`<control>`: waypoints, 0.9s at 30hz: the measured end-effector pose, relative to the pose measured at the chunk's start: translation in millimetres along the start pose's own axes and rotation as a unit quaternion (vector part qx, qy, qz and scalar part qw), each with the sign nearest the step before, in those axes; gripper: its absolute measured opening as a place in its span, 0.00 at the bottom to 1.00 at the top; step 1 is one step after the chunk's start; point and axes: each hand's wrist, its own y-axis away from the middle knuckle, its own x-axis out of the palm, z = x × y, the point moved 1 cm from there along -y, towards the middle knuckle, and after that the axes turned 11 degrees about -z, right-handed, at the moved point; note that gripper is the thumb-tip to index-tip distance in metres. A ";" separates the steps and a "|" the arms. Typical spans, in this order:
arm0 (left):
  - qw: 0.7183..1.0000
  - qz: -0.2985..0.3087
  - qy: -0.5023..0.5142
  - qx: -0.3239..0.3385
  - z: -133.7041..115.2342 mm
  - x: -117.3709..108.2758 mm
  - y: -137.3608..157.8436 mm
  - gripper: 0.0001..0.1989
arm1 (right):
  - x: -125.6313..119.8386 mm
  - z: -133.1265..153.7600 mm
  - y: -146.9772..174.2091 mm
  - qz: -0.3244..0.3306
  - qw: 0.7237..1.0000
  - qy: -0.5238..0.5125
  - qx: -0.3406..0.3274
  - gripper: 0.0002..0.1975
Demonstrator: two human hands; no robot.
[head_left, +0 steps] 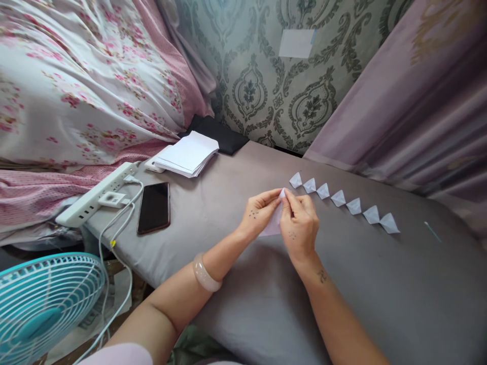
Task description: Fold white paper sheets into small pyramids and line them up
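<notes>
Paper sheet (271, 228) is seen in the head view between the two hands, over the table (411, 299). Its narrow tip is pinched at the top, and its wider part is left showing below, between the wrists; whether that part is rested on the cloth cannot be told. The left hand (259, 210) is closed, thumb against forefinger, on the tip's near side; the right hand (300, 220) is likewise closed on it, its other fingers curled in.

Very light, thin and easily creased handling is to be expected, with little slipping between dry fingers. The sheet is judged best held at the folded tip and along its edges, gently, since it could be torn or crumpled by hard pulling.

No box or tray is made out. Seven folded pieces (338, 198) are set in a slanting row beyond the right hand, and a paper stack (192, 152) is placed near the phone (154, 208).
</notes>
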 end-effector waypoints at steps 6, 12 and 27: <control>1.000 0.003 -0.003 0.000 1.7 -1.0 -0.9 0.15 | -0.1 -0.7 -3.6 0.010 0.998 -0.046 0.042 0.15; 1.000 -0.004 -0.024 0.004 -0.1 -1.5 0.0 0.16 | -1.7 -2.8 -7.3 0.026 0.987 -0.111 0.114 0.12; 0.993 0.021 -0.088 0.072 -1.7 -0.3 4.4 0.13 | -4.3 -2.3 -14.2 0.014 0.974 -0.143 0.176 0.11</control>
